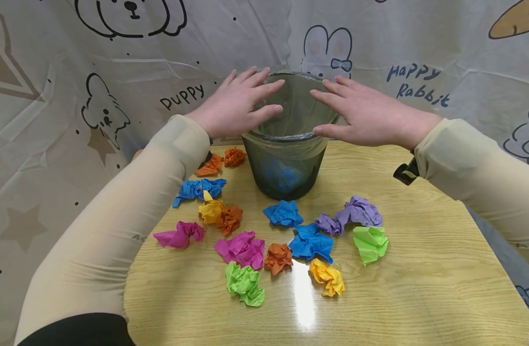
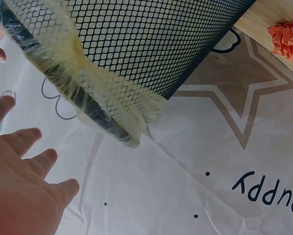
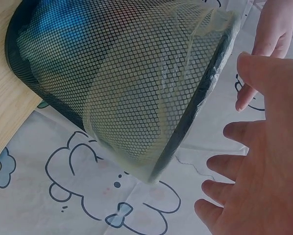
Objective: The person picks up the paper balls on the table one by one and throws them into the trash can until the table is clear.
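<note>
A black mesh wastebasket (image 1: 286, 163) stands at the back of the table, lined with a thin yellowish plastic bag (image 2: 112, 93) folded over its rim. Blue crumpled paper (image 3: 63, 19) shows through the mesh near the bottom. My left hand (image 1: 240, 103) is raised beside the left of the rim, fingers spread, holding nothing. Opposite it, at the right of the rim, my right hand (image 1: 368, 113) hovers with straight fingers and an empty palm. In both wrist views the fingertips are apart from the bag's edge.
Several crumpled papers lie in front of the basket, among them a blue ball (image 1: 283, 214), a purple one (image 1: 361, 211), a green one (image 1: 245, 283) and a yellow one (image 1: 327, 277). Orange balls (image 1: 234, 156) sit back left. A printed curtain (image 1: 256, 38) hangs behind the table (image 1: 420, 288).
</note>
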Demonstrator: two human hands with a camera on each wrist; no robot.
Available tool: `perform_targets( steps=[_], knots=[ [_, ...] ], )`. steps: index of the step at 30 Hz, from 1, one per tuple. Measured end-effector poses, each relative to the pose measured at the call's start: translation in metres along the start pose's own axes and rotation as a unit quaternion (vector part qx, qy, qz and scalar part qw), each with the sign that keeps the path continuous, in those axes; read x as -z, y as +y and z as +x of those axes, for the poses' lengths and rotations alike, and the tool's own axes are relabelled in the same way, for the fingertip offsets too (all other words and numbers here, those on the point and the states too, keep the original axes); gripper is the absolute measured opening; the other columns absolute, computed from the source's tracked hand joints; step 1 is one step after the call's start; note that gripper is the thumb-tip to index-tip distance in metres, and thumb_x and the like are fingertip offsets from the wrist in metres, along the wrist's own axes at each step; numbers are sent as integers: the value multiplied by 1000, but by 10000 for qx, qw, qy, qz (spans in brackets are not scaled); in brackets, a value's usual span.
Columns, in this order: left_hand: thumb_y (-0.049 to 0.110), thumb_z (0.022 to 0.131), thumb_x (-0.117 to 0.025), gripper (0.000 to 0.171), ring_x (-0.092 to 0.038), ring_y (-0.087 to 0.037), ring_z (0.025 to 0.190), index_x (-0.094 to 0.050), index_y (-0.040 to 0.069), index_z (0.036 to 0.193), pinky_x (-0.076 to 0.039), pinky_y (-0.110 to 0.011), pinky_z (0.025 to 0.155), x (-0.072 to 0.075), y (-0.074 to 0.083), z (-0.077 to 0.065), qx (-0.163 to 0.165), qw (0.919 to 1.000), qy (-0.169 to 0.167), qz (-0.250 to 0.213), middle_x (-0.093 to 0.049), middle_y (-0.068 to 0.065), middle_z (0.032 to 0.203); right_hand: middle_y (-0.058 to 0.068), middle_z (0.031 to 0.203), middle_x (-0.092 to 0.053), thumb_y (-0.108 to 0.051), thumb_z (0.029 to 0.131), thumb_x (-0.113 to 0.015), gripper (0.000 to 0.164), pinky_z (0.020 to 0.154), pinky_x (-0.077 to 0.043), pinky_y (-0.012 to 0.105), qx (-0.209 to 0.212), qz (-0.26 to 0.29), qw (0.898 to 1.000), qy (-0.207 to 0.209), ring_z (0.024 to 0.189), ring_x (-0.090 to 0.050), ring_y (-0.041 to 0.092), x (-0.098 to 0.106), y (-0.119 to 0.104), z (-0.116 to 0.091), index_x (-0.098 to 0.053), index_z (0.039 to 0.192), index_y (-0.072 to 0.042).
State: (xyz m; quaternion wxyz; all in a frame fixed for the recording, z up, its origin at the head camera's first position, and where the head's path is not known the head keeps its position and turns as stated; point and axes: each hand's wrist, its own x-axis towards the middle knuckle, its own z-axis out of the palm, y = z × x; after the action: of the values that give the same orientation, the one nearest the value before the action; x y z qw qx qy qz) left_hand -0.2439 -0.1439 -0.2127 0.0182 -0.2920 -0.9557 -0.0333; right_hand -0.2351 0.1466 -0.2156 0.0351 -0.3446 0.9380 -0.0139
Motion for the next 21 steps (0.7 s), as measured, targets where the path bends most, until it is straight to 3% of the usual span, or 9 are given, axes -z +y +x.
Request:
perform_targets(
  steps=[8, 21],
  knots=[
    [61, 107, -31, 70, 6, -27, 157, -13, 29, 166, 6, -51, 124, 1, -8, -7, 56, 9999, 127, -69, 3, -4, 171, 17, 170, -6, -69, 101, -39, 88, 123, -6, 60, 205, 19, 9997, 145, 155, 0, 40, 1, -8, -1, -14, 166, -15],
    [60, 107, -31, 70, 9, -28, 156, -9, 29, 166, 8, -53, 123, -7, -41, -34, 501, 9985, 34, -201, 8, -4, 171, 9, 171, -7, -69, 101, -41, 85, 124, -10, 57, 901, -48, 9949, 450, 157, 0, 33, 3, -45, -4, -16, 166, -21]
  ],
)
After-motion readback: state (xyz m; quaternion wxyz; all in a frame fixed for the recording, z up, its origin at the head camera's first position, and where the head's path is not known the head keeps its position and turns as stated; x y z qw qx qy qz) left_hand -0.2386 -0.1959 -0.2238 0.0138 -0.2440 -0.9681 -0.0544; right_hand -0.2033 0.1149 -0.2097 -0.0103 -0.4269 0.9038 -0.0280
